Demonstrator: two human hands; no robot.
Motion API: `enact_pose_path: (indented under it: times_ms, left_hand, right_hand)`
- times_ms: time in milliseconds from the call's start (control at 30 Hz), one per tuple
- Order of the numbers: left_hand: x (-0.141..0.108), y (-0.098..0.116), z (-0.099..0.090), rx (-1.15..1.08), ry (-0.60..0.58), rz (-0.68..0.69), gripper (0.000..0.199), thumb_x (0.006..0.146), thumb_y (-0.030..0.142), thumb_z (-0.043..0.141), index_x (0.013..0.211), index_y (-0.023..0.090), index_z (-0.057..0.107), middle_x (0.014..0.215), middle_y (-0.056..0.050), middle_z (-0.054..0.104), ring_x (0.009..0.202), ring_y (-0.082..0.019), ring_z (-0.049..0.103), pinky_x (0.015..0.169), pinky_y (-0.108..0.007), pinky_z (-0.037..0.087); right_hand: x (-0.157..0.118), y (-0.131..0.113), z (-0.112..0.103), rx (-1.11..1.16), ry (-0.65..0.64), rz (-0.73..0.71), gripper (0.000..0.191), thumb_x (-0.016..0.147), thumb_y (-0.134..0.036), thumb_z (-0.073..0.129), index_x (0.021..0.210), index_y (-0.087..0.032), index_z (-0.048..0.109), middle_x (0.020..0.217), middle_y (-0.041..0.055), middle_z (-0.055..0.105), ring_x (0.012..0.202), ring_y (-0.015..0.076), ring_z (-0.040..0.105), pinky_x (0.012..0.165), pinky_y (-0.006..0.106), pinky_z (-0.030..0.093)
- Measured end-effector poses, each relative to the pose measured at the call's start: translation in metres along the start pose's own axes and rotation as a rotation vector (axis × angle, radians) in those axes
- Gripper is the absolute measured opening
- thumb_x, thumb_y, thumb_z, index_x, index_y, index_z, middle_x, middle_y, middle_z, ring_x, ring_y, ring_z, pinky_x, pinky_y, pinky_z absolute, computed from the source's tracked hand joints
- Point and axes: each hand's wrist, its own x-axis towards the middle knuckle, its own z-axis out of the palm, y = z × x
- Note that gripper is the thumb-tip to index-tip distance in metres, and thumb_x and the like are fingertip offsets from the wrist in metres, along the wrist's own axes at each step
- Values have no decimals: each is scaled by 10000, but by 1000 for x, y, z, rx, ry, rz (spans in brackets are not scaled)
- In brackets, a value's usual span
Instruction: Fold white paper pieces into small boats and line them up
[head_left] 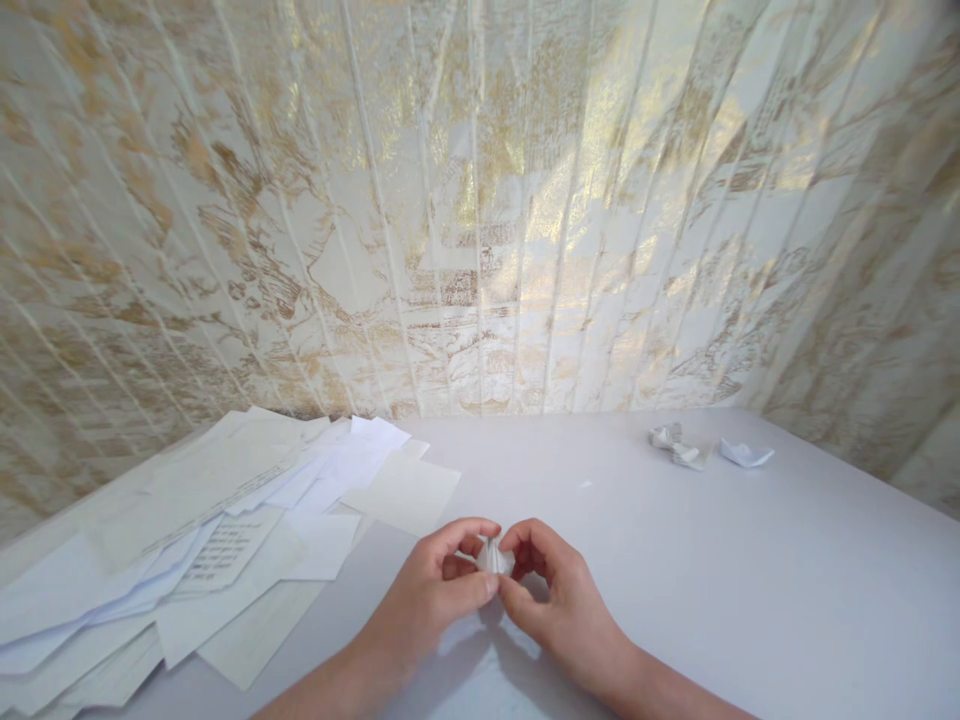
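Between my two hands, just above the white tabletop (675,600), is a small folded piece of paper (493,556) with several creases or pleats. My left hand (450,575) pinches it from the left, thumb below and forefinger above. From the right, my right hand (547,580) grips it with thumb and forefinger. Fingertips cover its edges, so its full shape is hidden. Shadows of both hands fall on the table beneath.
Loose paper sheets (255,550), some printed, overlap across the table's left side. A square sheet (405,490) lies at that pile's right edge. Crumpled paper pieces (679,446) and a folded white paper (745,454) lie at the back right. A patterned curtain (480,220) hangs behind.
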Motion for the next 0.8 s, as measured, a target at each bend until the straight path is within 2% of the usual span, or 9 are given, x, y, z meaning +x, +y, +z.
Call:
enact_pose_path:
  times_ms: [200, 367, 533, 667, 800]
  left_hand:
    - [-1, 3, -2, -35, 2, -90, 353, 635, 199, 584, 984, 143, 603, 831, -44, 584, 771, -186, 539, 710, -295, 389]
    - [-1, 4, -6, -126, -36, -145, 424, 610, 141, 578, 1033, 156, 599, 834, -30, 586, 777, -190, 564, 740, -319, 416]
    - [1, 6, -5, -256, -30, -183, 537, 583, 145, 585, 1120, 141, 556, 805, -26, 601, 791, -210, 579, 769, -361, 445]
    - [1, 6, 1, -175, 11, -167, 589, 584, 117, 555, 1172, 105, 526, 804, -37, 621, 797, -208, 577, 740, -319, 439]
    - [2, 3, 6, -52, 81, -143, 631, 545, 76, 482, 1174, 81, 527, 809, -44, 637, 767, -195, 564, 691, -274, 409]
  right_hand:
    - [-1, 3, 0, 5, -21, 20, 110, 670, -156, 551, 758, -180, 490, 716, -4, 534, 647, 144, 510, 621, 271, 437]
    - [-1, 0, -4, 80, -79, 63, 76, 671, -139, 533, 725, -174, 493, 648, -27, 508, 605, 125, 482, 575, 246, 409]
    - [-1, -4, -5, 138, -114, 37, 54, 750, -134, 479, 777, -163, 516, 709, -4, 561, 633, 123, 512, 588, 237, 418]
    - [-2, -5, 0, 24, -69, 3, 122, 725, -74, 465, 774, -175, 514, 701, -12, 567, 620, 121, 511, 580, 229, 411]
    - [-2, -4, 6, -22, -24, 45, 153, 682, -55, 451, 753, -185, 487, 670, -26, 535, 586, 117, 490, 534, 216, 389]
